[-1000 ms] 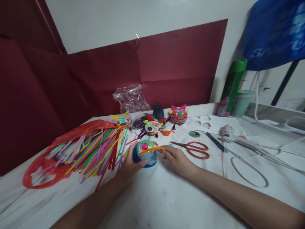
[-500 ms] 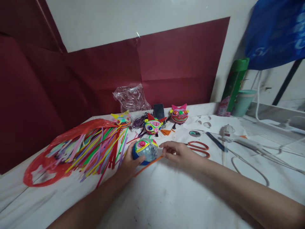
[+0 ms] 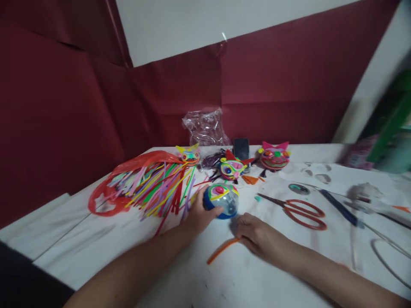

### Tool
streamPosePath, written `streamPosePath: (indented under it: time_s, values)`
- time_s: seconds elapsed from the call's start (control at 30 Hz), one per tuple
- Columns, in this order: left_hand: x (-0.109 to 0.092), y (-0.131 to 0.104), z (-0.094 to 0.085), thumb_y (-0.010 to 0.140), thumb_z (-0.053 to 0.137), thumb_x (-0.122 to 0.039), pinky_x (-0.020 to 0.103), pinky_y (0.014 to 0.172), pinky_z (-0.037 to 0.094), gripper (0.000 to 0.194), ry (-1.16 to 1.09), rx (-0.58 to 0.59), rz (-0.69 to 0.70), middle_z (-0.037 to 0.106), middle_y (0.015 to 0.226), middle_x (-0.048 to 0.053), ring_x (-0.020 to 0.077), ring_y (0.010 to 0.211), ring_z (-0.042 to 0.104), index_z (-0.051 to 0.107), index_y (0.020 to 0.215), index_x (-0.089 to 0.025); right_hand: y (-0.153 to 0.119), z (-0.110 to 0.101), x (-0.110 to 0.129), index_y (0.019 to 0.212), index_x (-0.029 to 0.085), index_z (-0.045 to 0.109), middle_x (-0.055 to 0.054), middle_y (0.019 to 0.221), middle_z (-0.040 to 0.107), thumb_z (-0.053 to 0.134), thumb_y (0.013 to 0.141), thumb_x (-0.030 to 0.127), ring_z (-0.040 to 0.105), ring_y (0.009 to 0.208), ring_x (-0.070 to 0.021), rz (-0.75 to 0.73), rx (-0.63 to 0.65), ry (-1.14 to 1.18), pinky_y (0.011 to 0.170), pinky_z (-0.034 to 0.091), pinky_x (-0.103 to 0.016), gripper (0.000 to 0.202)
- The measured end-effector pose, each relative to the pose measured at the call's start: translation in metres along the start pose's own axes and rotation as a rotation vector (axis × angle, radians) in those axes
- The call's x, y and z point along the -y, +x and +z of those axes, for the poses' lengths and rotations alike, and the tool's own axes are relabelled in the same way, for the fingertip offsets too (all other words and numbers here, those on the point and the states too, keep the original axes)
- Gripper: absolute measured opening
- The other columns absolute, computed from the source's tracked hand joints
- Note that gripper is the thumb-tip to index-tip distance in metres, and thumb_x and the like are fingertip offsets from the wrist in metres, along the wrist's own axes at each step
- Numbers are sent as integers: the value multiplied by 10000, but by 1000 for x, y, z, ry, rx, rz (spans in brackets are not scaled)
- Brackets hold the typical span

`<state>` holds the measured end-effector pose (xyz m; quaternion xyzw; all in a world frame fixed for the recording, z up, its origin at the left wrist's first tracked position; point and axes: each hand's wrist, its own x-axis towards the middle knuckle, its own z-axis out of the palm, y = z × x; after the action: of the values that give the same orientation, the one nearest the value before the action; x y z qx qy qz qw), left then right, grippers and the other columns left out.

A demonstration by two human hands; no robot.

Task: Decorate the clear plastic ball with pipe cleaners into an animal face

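Observation:
My left hand (image 3: 201, 216) is wrapped round the left side of a clear ball (image 3: 229, 203) with a blue band and a pink-and-yellow eye shape on it. To the right and slightly nearer, my right hand (image 3: 252, 233) is closed in a pinch on the end of an orange strip (image 3: 221, 251), whose free end points left and toward me. Behind the ball sits a decorated head with red horns (image 3: 231, 169). Scissors with orange handles (image 3: 302, 211) lie to the right of my right hand.
Colourful strips (image 3: 154, 184) spill from a red plastic bag (image 3: 96, 205) at left. Farther back are a yellow-eared head (image 3: 189, 156), a phone (image 3: 241, 149), a pink-eared head (image 3: 275, 157) and clear wrapping (image 3: 205, 128). A blue-handled tool (image 3: 338, 207) and cords lie at right.
The view has shifted left. My right hand has closed on the orange strip and drawn it toward me, away from the ball. My left hand still holds the ball.

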<state>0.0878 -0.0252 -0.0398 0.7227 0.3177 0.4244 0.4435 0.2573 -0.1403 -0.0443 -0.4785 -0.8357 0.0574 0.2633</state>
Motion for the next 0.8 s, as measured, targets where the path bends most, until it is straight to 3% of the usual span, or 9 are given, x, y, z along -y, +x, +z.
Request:
streamPosePath:
  time_s: [0.07, 0.13, 0.2, 0.27, 0.4, 0.5, 0.6, 0.7, 0.8]
  values:
    - [-3, -2, -4, 660, 710, -271, 440, 1015, 365, 746, 122, -63, 156, 429, 1365, 137, 293, 1254, 412, 365, 1318, -204, 1, -3, -2, 755, 172, 574, -80, 754, 595, 402, 907, 167, 558, 726, -186, -19, -37, -33, 650, 461, -293, 229]
    - [-12, -8, -8, 711, 678, -342, 469, 1036, 323, 683, 299, -110, 435, 406, 1369, 156, 303, 1276, 370, 374, 1302, -186, 1, -11, -1, 811, 167, 579, -81, 750, 596, 376, 921, 172, 556, 704, -184, -29, -85, -94, 623, 452, -286, 231]
    - [-24, -18, -9, 815, 569, -352, 451, 988, 368, 452, 460, 2, 724, 521, 1244, 135, 273, 1178, 467, 454, 1220, -185, 1, -19, 0, 853, 167, 584, -75, 739, 596, 361, 935, 183, 554, 690, -180, -56, -139, -157, 607, 440, -280, 238]
    - [-33, -29, -6, 858, 515, -368, 414, 858, 442, 288, 623, 169, 887, 638, 1017, 91, 246, 971, 576, 536, 1073, -177, 1, -26, 2, 860, 169, 581, -69, 733, 597, 353, 946, 196, 553, 678, -172, -103, -193, -194, 612, 433, -279, 245]
    - [-39, -44, 3, 915, 390, -222, 357, 607, 432, 216, 944, 242, 889, 605, 692, 40, 201, 669, 574, 592, 889, -148, 2, -31, 5, 862, 173, 566, -49, 714, 597, 341, 957, 184, 548, 652, -155, -192, -207, -210, 624, 415, -277, 244]
    - [-43, -42, 0, 888, 348, -107, 331, 590, 405, 272, 1022, 251, 966, 558, 660, 30, 169, 624, 529, 577, 750, -154, 2, -34, 5, 871, 179, 569, -39, 700, 600, 333, 958, 163, 547, 652, -152, -244, -138, -238, 613, 398, -279, 252]
    - [-52, -31, -15, 886, 339, -104, 324, 614, 395, 296, 1041, 233, 1037, 542, 664, 29, 158, 637, 493, 554, 690, -158, 2, -47, 0, 840, 187, 578, -37, 682, 604, 333, 956, 173, 548, 650, -159, -297, -119, -296, 602, 393, -290, 272]
    - [-58, -9, -38, 910, 322, -149, 327, 645, 397, 310, 1017, 171, 1073, 559, 677, 36, 165, 663, 482, 581, 740, -159, 1, -69, -11, 845, 202, 590, -38, 689, 618, 383, 944, 211, 560, 644, -167, -263, -227, -362, 596, 407, -295, 230]
    - [-60, 18, -68, 910, 341, -184, 336, 751, 410, 310, 1079, 140, 903, 600, 726, 54, 179, 742, 514, 597, 736, -165, -4, -89, -24, 825, 236, 591, -53, 714, 636, 412, 928, 328, 586, 653, -195, -134, -405, -405, 579, 437, -310, 226]
